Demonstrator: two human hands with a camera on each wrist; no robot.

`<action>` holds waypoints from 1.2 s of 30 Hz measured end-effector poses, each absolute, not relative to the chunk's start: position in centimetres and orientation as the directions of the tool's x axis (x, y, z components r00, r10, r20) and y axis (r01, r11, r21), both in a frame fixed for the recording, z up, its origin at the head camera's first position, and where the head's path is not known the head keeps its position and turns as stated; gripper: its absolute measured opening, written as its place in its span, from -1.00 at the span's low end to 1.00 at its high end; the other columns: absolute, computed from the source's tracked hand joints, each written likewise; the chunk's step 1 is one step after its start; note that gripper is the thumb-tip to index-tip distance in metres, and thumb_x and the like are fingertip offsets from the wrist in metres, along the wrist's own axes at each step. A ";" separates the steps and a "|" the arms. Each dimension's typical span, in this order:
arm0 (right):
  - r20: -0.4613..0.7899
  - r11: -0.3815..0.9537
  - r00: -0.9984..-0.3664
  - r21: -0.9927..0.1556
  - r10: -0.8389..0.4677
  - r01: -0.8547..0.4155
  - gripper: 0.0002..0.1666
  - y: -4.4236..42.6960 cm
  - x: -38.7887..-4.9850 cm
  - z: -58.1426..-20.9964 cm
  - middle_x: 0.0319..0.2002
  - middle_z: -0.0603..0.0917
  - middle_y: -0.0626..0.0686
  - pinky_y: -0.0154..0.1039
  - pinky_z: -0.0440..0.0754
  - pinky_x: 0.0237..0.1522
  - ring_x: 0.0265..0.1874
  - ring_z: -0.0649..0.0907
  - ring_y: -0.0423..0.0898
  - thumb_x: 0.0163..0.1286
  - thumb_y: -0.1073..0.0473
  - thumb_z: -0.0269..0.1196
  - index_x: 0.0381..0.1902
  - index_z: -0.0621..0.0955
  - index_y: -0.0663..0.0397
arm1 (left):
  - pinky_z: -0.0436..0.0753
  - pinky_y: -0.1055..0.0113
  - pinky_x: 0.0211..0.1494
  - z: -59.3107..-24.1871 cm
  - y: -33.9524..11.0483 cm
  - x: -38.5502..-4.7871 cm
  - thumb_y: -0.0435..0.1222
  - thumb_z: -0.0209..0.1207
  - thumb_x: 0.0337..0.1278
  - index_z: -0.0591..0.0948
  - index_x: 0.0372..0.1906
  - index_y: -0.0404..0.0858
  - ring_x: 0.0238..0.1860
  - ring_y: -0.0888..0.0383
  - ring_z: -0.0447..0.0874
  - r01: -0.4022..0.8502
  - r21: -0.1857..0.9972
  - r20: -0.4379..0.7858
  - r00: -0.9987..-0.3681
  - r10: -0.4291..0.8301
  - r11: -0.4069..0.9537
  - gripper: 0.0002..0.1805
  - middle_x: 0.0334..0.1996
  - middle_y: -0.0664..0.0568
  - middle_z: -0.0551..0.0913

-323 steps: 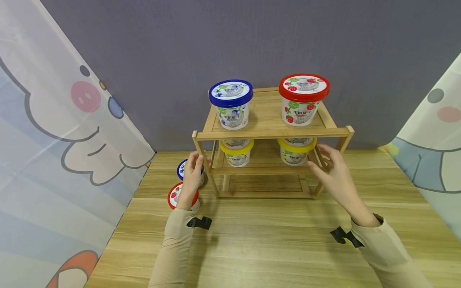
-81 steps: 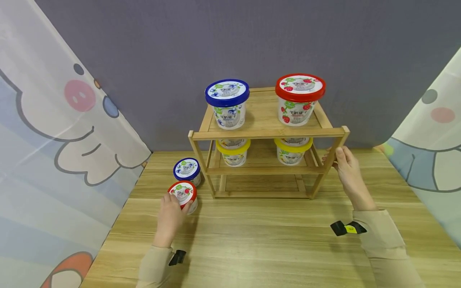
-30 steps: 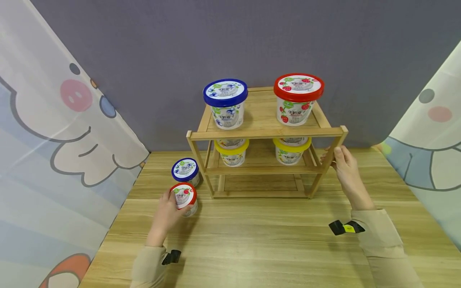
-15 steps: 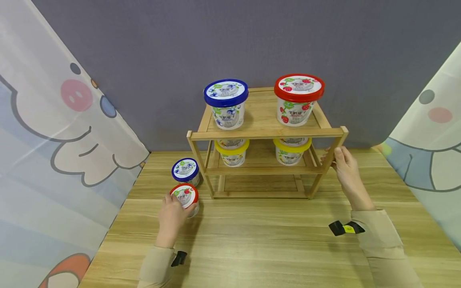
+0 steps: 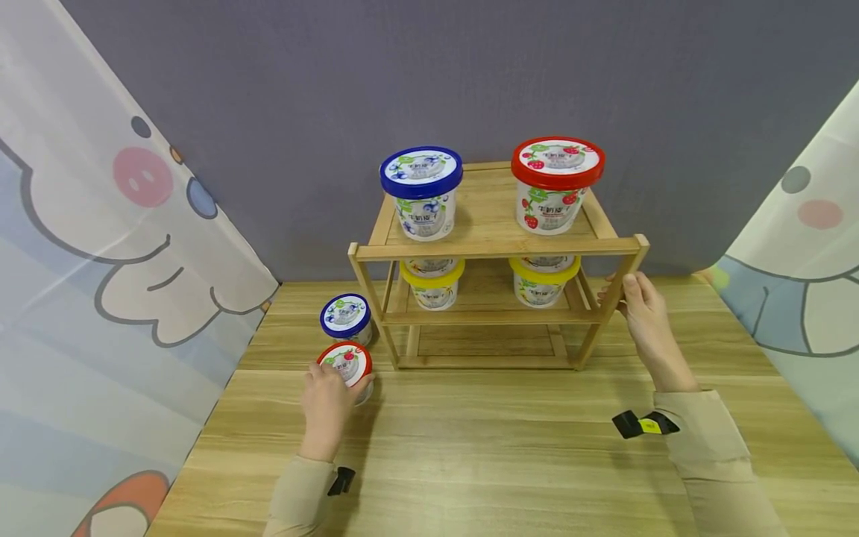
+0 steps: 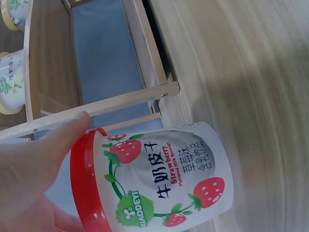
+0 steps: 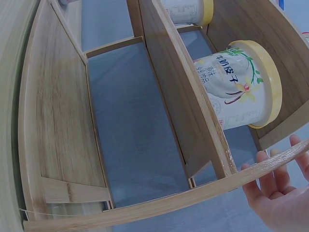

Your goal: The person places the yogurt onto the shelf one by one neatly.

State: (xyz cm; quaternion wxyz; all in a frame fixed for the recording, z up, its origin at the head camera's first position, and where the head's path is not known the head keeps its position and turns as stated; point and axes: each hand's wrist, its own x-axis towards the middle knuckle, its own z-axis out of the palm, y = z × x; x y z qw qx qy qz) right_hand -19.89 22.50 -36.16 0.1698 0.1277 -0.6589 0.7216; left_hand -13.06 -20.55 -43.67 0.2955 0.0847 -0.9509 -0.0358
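My left hand (image 5: 326,406) grips a strawberry tub (image 5: 347,364) by its red lid, thumb on one side and fingers on the other. In the left wrist view, the tub's printed side (image 6: 164,176) faces the camera; whether its base touches the table is hard to tell. A blue-lidded tub (image 5: 345,315) stands just behind it. At the right end of the wooden rack (image 5: 496,246), my right hand (image 5: 647,313) holds the upright post, thumb in front. Fingers (image 7: 268,181) show at that post in the right wrist view, below a yellow-lidded tub (image 7: 236,87).
On the top shelf stand a larger-looking blue-lidded tub (image 5: 424,190) and a red-lidded tub (image 5: 555,183). Two yellow-lidded tubs, the left tub (image 5: 435,287) and the right tub (image 5: 542,283), sit on the middle shelf. A grey wall (image 5: 429,74) rises behind; patterned curtains (image 5: 134,298) flank the table.
Earlier, my left hand was beside the rack's left post and my right hand near the right yellow-lidded tub. Since then, each took its grip. Over the last second the strawberry tub shifted slightly right.
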 end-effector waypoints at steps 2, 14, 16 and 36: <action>0.408 -0.071 -0.910 -0.908 0.078 -0.414 -0.69 22.4 -19.8 -36.1 -0.38 0.53 -0.03 -0.50 0.47 -0.26 -0.37 0.56 -0.24 0.38 0.08 -0.12 -0.22 0.47 0.18 | 0.48 0.01 -0.61 -43.6 -20.7 -13.1 0.19 0.37 -0.57 0.43 -0.36 -0.66 -0.50 -0.23 0.44 -0.136 0.146 0.532 -0.825 -0.194 0.980 -0.07 -0.47 -0.38 0.40; 0.389 -0.044 -0.917 -0.918 0.083 -0.393 -0.73 22.5 -19.8 -35.9 -0.35 0.50 -0.02 -0.51 0.46 -0.26 -0.36 0.55 -0.25 0.38 0.05 -0.12 -0.24 0.49 0.03 | 0.21 -0.22 0.07 -43.9 -24.1 -14.1 -0.20 0.29 -0.16 0.21 0.15 -0.57 0.10 -0.39 0.15 0.119 0.576 0.274 -0.960 -0.054 0.809 -0.19 0.11 -0.49 0.15; 0.387 -0.054 -0.918 -0.918 0.084 -0.392 -0.73 22.4 -19.8 -35.9 -0.35 0.50 -0.01 -0.51 0.47 -0.25 -0.36 0.56 -0.25 0.38 0.05 -0.11 -0.25 0.49 0.04 | 0.19 -0.22 0.10 -43.9 -24.6 -14.1 -0.19 0.27 -0.12 0.17 0.20 -0.54 0.16 -0.37 0.09 0.119 0.628 0.224 -0.974 -0.032 0.769 -0.17 0.18 -0.46 0.09; 0.406 -0.082 -0.910 -0.907 0.079 -0.412 -0.74 22.3 -19.8 -35.9 -0.34 0.53 -0.11 -0.52 0.48 -0.25 -0.36 0.57 -0.25 0.38 0.08 -0.11 -0.27 0.50 0.03 | 0.16 -0.21 0.13 -44.7 -26.9 -14.2 -0.18 0.42 -0.36 0.03 0.32 -0.39 0.24 -0.31 -0.05 0.101 0.746 0.061 -0.995 0.084 0.658 0.10 0.30 -0.32 -0.14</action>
